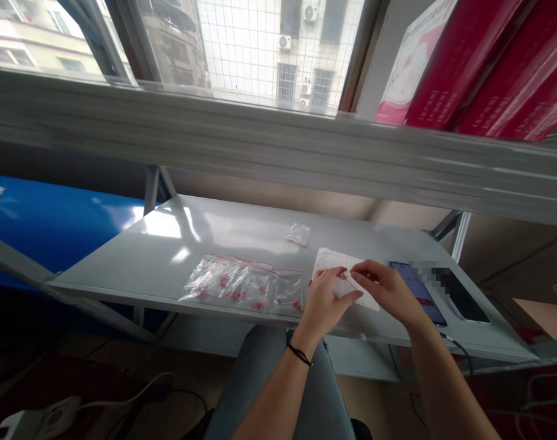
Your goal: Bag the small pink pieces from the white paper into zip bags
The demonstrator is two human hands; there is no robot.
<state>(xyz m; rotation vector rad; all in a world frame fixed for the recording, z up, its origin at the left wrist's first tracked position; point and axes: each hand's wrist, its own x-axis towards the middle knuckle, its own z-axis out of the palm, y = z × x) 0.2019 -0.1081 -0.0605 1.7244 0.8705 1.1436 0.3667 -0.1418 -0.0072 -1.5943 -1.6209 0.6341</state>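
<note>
My left hand (327,299) reaches over a white sheet of paper or tissue (323,258), its fingertips closed at a thin red cord (350,282) and its thumb held apart. Close beside it, my right hand (388,290) is pinched, fingertips at the same cord. What exactly lies between the fingertips is too small to make out. A small red piece (310,282) shows by my left hand at the sheet's edge. To the left lie several clear zip bags (246,284) with small red pieces inside.
A small clear bag (299,233) lies farther back on the grey table (123,263). Two phones, one with a lit screen (418,296) and one dark (462,296), are at the right. A shelf beam (260,140) crosses above, carrying red boxes (466,73). A cable (462,348) hangs near the front edge.
</note>
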